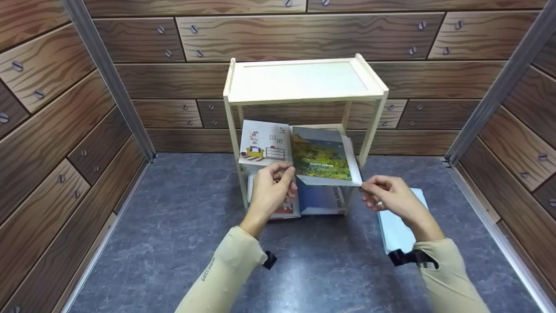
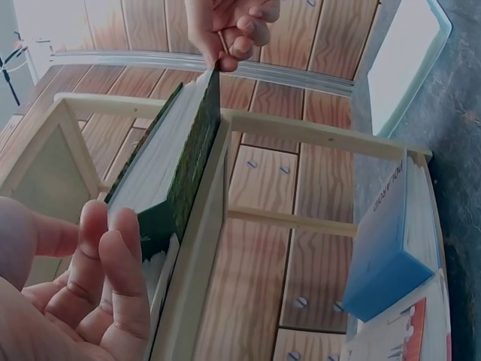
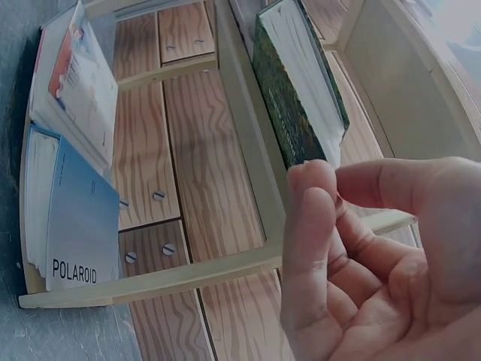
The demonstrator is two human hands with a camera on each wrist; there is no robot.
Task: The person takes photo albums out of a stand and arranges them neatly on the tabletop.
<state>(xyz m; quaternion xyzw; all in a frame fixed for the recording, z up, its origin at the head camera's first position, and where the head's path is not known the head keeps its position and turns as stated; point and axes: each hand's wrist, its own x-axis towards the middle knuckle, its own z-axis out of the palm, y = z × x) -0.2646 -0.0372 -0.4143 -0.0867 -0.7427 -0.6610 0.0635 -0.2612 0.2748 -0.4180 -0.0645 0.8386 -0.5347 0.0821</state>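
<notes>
Our right hand [image 1: 388,195] pinches the near-right corner of the green photo album [image 1: 321,152] on the middle shelf [image 2: 203,218]; our left hand [image 1: 271,187] is at its near-left corner; whether it grips, we cannot tell.

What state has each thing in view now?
Green album: closed, pinched by right hand
Left hand: near album, contact unclear
White illustrated book: closed, middle shelf
POLAROID album: closed, bottom shelf
Red-white book: on bottom shelf
Pale blue item: flat on floor
Rack: upright
</notes>
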